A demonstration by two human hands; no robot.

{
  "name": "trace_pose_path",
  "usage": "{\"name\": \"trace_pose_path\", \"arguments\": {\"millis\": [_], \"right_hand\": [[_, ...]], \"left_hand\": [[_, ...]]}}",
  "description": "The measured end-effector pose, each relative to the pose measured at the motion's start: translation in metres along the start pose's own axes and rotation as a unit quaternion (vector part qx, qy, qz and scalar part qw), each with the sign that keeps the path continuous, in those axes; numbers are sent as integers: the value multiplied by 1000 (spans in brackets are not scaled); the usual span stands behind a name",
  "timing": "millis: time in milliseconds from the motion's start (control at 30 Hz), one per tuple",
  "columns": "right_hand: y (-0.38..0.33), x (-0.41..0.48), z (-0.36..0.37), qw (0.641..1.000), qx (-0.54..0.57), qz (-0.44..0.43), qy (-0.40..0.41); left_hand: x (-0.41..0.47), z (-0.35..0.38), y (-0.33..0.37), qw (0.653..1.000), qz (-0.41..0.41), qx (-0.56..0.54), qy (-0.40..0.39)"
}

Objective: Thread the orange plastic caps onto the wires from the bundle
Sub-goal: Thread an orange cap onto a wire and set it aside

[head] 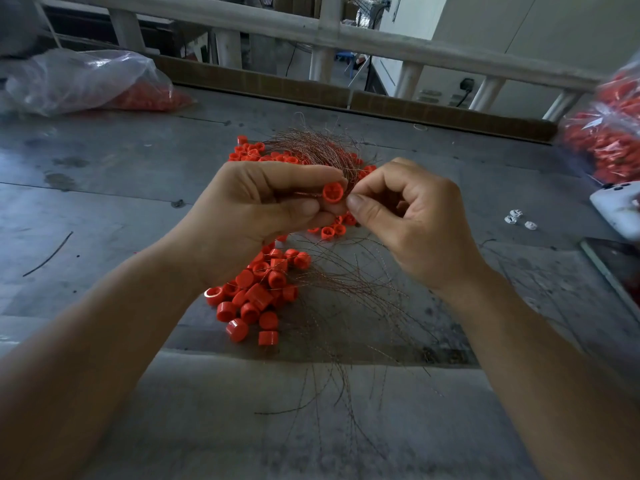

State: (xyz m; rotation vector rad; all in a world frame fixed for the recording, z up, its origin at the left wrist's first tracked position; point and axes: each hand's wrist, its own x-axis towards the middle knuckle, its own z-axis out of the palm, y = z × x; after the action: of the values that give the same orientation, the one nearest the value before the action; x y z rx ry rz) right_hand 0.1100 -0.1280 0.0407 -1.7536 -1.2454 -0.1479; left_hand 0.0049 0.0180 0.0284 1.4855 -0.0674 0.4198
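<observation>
1. Holding one orange cap (333, 192) at the centre of my view, the left hand (263, 199) pinches it between thumb and curled fingers, with the open end turned toward me. The wire bundle (311, 147) fans out behind it toward 12 o'clock and looks clamped in the same hand.
2. The right hand (408, 216), at 3 o'clock from the cap, has thumb and forefinger closed on what I take to be a single wire end. It sits just beside the cap's rim. The strand is too thin for me to make out.
3. Loose caps (256, 296) lie on the counter (104, 202) at 7 o'clock under the left wrist, and more lie at 12 o'clock beneath the bundle. Long wires (339, 306) trail toward 6 o'clock.
4. I judge the cap light, hard and a little slick. I would grip it round the side wall and leave the hole uncovered.
5. The wire seems thin, springy and easily kinked. I would pinch it close to the tip so it does not buckle going in.
</observation>
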Motion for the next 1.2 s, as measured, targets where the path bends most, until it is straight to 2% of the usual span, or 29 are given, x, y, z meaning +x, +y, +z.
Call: {"name": "trace_pose_path", "arguments": {"millis": [500, 800, 1200], "right_hand": [[-2, -1, -1, 1000, -5, 5, -14], [-6, 0, -4, 998, 55, 16, -33], [-7, -1, 1, 987, 93, 73, -110]], "left_hand": [[0, -1, 1, 1000, -10, -28, -10], [-1, -2, 5, 998, -4, -61, -11], [0, 1, -2, 990, -37, -126, -48]]}}
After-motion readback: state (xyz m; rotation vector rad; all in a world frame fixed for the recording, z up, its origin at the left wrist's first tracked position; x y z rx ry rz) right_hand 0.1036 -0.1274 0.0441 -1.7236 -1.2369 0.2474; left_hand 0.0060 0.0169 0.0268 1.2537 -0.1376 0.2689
